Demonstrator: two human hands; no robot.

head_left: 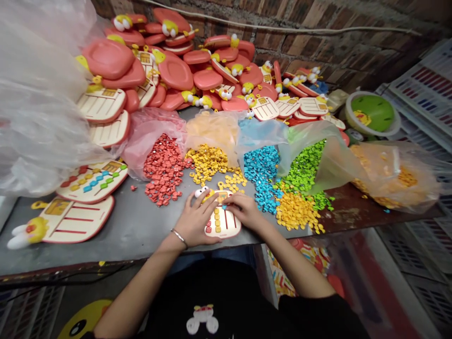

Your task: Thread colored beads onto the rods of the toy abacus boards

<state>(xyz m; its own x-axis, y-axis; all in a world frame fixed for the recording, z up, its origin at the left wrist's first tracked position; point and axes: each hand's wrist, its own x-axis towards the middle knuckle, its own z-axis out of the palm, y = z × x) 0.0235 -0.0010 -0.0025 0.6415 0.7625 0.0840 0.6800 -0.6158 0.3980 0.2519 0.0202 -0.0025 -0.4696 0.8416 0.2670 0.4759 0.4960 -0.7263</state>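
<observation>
A cream toy board [231, 227] with a red edge lies in front of me on the table. Red and yellow pieces sit in its left columns, and a white-eyed yellow head [203, 191] tops it. My left hand [197, 220] grips the board's left side, fingers over its upper part and thumb along the near edge. From the right, my right hand [245, 210] reaches over the board, fingertips pinched at a small blue piece [224, 206] near the top of a slot. Whether that piece touches the board is hidden by the fingers.
Bags spill piles of red [164, 172], yellow [208, 162], blue [263, 169] and green pieces [305, 165] beyond my hands. Loose yellow pieces [296, 212] lie at right. A filled board [95, 181] overlaps an unfilled one [79, 219] at left. Red-backed boards [176, 70] are heaped behind.
</observation>
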